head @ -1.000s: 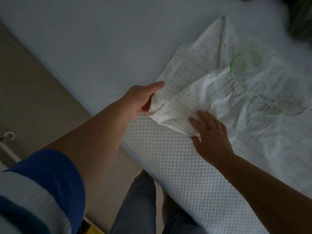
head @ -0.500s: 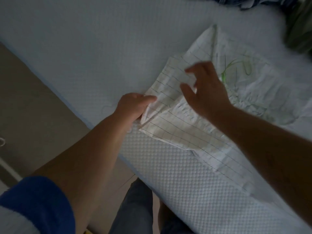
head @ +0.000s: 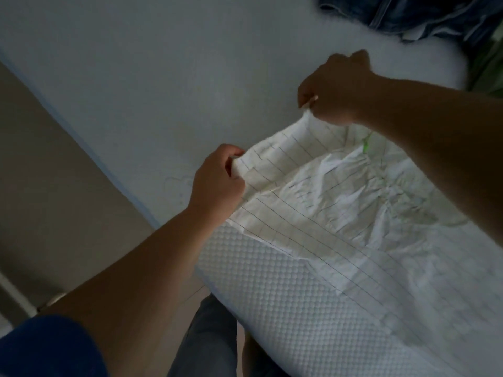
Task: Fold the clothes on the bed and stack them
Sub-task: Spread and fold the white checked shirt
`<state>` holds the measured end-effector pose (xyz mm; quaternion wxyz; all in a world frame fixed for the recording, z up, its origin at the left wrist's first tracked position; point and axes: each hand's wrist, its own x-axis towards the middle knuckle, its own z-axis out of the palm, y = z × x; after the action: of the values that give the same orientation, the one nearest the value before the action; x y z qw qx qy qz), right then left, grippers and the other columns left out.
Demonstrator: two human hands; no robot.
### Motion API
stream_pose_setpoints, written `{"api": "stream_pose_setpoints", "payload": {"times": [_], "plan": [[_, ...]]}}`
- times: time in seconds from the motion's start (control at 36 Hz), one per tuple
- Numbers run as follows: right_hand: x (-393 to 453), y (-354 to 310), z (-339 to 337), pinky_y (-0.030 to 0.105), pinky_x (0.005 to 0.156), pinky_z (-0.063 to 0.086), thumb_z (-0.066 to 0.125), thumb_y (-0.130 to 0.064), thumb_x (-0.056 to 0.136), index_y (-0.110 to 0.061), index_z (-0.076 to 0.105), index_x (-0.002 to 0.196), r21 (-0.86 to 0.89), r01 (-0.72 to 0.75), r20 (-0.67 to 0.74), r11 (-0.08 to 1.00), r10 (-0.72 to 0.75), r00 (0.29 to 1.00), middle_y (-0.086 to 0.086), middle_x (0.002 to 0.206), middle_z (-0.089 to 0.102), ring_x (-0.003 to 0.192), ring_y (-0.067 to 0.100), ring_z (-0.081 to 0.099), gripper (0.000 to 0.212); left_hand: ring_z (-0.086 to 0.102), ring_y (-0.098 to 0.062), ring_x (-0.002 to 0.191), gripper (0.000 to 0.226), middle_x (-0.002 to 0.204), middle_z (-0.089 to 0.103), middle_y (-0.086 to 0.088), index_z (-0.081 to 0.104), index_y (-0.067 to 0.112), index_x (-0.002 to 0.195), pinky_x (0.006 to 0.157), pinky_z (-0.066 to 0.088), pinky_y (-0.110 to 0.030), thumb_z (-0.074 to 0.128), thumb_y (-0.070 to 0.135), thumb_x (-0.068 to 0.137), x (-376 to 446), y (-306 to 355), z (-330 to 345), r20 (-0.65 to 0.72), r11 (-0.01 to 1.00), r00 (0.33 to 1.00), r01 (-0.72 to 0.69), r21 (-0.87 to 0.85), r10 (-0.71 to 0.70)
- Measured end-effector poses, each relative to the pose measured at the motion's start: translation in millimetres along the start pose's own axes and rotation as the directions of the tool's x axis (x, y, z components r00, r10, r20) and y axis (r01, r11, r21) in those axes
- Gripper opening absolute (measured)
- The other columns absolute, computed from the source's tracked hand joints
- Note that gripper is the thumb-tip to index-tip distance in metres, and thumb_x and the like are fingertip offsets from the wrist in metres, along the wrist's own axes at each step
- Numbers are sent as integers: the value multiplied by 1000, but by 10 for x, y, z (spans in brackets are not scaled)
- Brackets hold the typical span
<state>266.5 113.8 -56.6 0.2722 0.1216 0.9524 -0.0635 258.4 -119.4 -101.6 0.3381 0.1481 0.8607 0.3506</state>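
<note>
Head view looks down on a white quilted mattress (head: 168, 77). Near its close edge lies a crumpled white garment (head: 326, 202) with thin dark stripes and green trim. Dark denim clothing (head: 424, 14) sits at the far corner. Left hand (head: 217, 180) and right hand (head: 334, 91) each pinch the garment's lifted edge, fingers curled.

White garment (head: 340, 208) with thin dark grid lines, crumpled, spread on the bed (head: 149, 77), one edge lifted
</note>
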Motion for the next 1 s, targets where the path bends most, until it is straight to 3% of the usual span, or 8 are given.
{"api": "stream_pose_setpoints", "payload": {"times": [0.17,0.28,0.42,0.53,0.64,0.72,0.86,1.0], "plan": [[-74,116,7,38,107,21,52,-6,87,-27,68,83,279,107,-113,954,-78,991,-11,99,60,114,14,50,26,51,-4,89,65,102,52,9,49,25,128,64,32,-5,75,32,69,123,130,-18,43,989,995,-94,110,90],[-101,93,78,31,105,22,56,-6,84,-28,61,113,434,33,-184,900,53,981,-6,120,56,114,14,47,37,52,-1,76,59,88,54,13,54,23,119,61,37,-16,64,57,72,514,588,60,186,995,979,-97,38,88],[-202,345,284,38,102,29,57,-14,85,-22,53,125,411,-219,-296,885,356,886,6,133,49,124,26,40,41,42,-10,48,36,52,42,3,43,16,55,35,27,-13,67,30,77,1029,1018,240,220,995,975,-7,95,-14],[-284,601,459,43,103,29,61,-37,84,-18,44,135,522,-420,-197,742,584,787,10,138,42,128,30,34,57,52,-15,61,20,66,54,-1,57,11,66,52,39,-20,71,22,75,1197,1096,246,269,987,949,156,46,-162],[-219,750,546,44,105,26,57,-49,85,-20,34,142,532,-481,-58,697,597,800,6,141,42,130,29,34,68,44,-7,61,22,67,49,5,58,13,72,54,34,-20,70,30,79,1217,1162,233,332,992,940,40,117,-77],[-166,815,563,43,101,28,55,-47,87,-23,41,136,529,-503,-48,683,616,786,4,133,49,124,28,40,57,37,-11,53,25,51,41,8,51,13,61,54,30,-25,67,18,80,1202,1137,266,334,992,941,92,-83,-59],[-140,939,554,37,84,28,46,-36,91,-23,61,110,488,-488,-195,724,635,748,4,106,60,102,26,51,26,37,-5,46,20,60,43,6,48,19,67,36,27,-14,66,14,77,1222,1026,358,149,994,989,-8,-106,24],[-111,1010,548,38,88,32,47,-37,90,-26,61,109,555,-470,-257,687,678,689,4,109,61,105,26,51,26,49,-12,74,14,82,52,5,56,14,96,53,32,-20,58,11,82,1254,958,372,-110,984,983,-132,119,145]]}}
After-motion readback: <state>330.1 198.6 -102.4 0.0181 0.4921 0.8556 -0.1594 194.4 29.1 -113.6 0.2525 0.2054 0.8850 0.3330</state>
